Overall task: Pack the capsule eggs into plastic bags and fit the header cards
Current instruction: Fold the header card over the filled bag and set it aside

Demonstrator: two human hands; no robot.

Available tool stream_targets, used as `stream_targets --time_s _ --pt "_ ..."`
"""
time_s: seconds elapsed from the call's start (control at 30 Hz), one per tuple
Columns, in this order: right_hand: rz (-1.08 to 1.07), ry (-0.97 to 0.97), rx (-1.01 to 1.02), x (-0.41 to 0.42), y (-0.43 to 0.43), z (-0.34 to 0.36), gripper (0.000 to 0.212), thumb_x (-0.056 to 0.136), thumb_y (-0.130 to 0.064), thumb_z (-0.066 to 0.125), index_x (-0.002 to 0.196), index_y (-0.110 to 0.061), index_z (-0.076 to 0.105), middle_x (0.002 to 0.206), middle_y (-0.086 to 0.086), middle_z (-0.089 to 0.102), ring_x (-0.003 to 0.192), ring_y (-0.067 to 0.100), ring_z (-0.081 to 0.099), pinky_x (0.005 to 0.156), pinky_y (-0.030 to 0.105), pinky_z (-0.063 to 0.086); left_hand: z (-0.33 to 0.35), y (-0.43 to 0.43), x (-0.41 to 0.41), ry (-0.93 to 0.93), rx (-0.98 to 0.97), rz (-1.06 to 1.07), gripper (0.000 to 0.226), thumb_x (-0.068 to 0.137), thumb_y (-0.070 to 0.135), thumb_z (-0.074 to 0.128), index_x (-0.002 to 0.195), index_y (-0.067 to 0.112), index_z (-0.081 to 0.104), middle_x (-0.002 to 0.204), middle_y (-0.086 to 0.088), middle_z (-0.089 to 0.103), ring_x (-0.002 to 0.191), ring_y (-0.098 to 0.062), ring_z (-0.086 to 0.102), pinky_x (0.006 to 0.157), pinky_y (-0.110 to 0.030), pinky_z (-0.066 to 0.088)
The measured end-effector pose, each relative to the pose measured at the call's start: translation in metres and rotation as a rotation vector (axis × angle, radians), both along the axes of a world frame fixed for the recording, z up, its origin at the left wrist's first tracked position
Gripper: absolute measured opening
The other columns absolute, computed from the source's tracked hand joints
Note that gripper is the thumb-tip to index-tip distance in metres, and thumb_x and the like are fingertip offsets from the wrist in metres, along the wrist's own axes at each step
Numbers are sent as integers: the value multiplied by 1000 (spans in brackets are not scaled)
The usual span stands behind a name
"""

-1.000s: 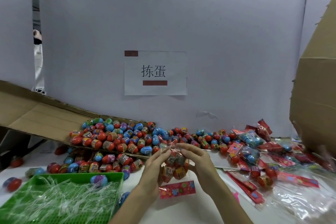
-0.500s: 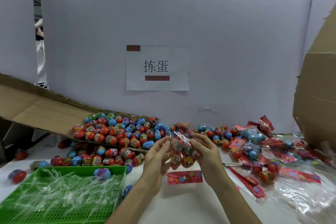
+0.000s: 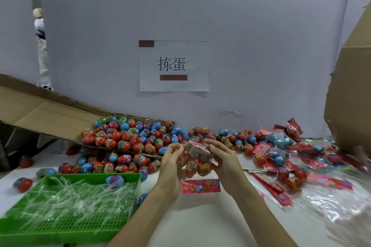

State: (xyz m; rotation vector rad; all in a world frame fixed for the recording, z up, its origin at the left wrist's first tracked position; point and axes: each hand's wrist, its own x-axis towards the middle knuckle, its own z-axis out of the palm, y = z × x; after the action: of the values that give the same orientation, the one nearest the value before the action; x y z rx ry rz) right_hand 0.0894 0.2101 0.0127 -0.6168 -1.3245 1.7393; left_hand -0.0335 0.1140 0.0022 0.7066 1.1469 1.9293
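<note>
The person is holding a plastic bag [image 3: 196, 147] filled with capsule eggs [image 3: 203, 169] above the table [image 3: 200, 224]. Both hands are pinching its top edge, the left hand [image 3: 170, 166] gripping the left end and the right hand [image 3: 224, 160] the right end. The header card [image 3: 200, 186] is lying flat on the table directly below the bag, between the 2 wrists. Its long axis is running left to right, roughly parallel to the bag's mouth. Both hands are about equally near, so either could probably drop to take it.
</note>
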Motion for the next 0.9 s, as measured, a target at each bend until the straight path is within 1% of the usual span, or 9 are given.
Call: stream_targets --time_s 0.1,0.2,0.3,0.37,0.57,0.67,0.77,0.83,0.9 --pt "-3 26 -23 -1 0 0 25 101 -11 56 100 -18 81 112 7 75 111 27 66 77 31 55 0 0 1 0 10 -74 17 108 29 47 91 27 51 112 0 78 95 -19 71 83 -45 55" --pt "17 46 -19 -2 -2 -1 26 102 -13 53 106 -17 79 117 8 74 114 27 66 75 29 56 -1 -2 1 -58 46 -119 14 94 38 57 97 25 54 111 -1 78 102 -21 72 96 -47 52" --pt "21 77 -37 -4 -3 -2 29 103 -13 52 109 -21 79 120 6 74 115 25 66 79 31 54 -1 -4 1 -119 72 -178 39 93 40 56 122 14 56 124 -8 74 115 -27 70 109 -52 49" --pt "15 88 -44 -5 -2 -2 31 103 -13 51 110 -22 79 121 6 74 116 26 66 84 34 54 0 -5 0 -116 60 -207 52 96 40 53 138 8 52 131 -8 72 115 -22 71 106 -49 52" --pt "-14 45 -23 -3 -5 -4 30 104 -14 48 107 -19 78 119 6 73 121 30 60 98 43 50 3 -7 2 -30 1 -238 63 82 52 71 138 26 60 125 -3 75 112 -20 73 81 -35 61" --pt "-16 26 -7 -4 -7 -5 31 104 -15 48 103 -20 79 119 7 72 121 29 60 104 47 47 1 -5 1 -16 -20 -218 51 89 43 69 139 34 60 120 2 76 103 -12 75 73 -30 62" --pt "3 37 -9 -4 -8 -4 36 104 -15 47 96 -24 81 112 4 75 114 25 63 89 38 51 0 -4 -1 -65 -15 -190 38 88 37 66 125 35 71 118 0 77 98 -11 77 69 -31 61" --pt "16 51 -26 -3 -7 -3 37 103 -15 47 93 -25 81 108 3 76 112 25 64 90 38 51 1 -5 0 -85 -1 -177 29 87 37 66 115 35 75 122 0 76 99 -12 77 72 -33 62" --pt "25 66 -37 -3 -6 -3 36 102 -14 49 94 -25 82 108 4 76 112 25 64 91 39 51 3 -6 1 -107 15 -178 28 92 36 63 118 32 72 126 0 74 104 -13 75 77 -33 62"
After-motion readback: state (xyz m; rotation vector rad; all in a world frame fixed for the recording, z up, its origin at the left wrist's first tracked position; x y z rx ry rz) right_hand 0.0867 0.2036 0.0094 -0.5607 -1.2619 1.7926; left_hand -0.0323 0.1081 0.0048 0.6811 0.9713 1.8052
